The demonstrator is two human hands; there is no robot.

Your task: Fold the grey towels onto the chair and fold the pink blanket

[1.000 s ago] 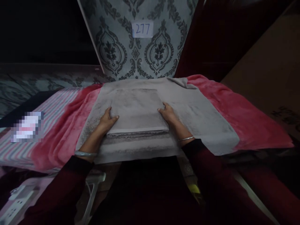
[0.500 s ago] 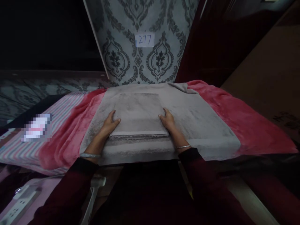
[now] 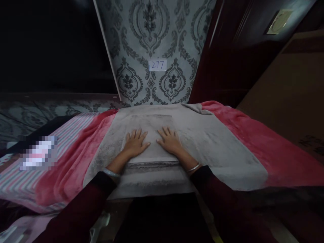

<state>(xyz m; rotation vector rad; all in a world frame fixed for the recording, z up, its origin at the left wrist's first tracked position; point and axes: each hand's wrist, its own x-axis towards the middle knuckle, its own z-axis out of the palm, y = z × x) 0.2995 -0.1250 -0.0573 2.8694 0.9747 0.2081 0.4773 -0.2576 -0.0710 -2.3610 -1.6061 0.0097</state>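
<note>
A folded grey cloth (image 3: 152,154), plush like a towel or small blanket, lies as a flat rectangle in front of me, its layered edge facing my body. My left hand (image 3: 136,143) rests palm down on its left part, fingers spread. On the right part lies my right hand (image 3: 170,140), also flat with the fingers apart. Neither hand grips anything. Under the folded piece a larger grey cloth (image 3: 215,152) is spread out, with a small crumpled fold at its far right corner.
Pink-red blankets (image 3: 286,158) show on both sides of the grey cloth. At the left are a striped cloth (image 3: 20,189) and a blurred-out item (image 3: 39,153). Behind stand a dark screen (image 3: 55,47), patterned wallpaper with a paper marked 277 (image 3: 157,64), and a dark red door (image 3: 227,50).
Both hands have moved inward from the folded cloth's side edges onto its top and now lie flat. The camera view has tilted up slightly.
</note>
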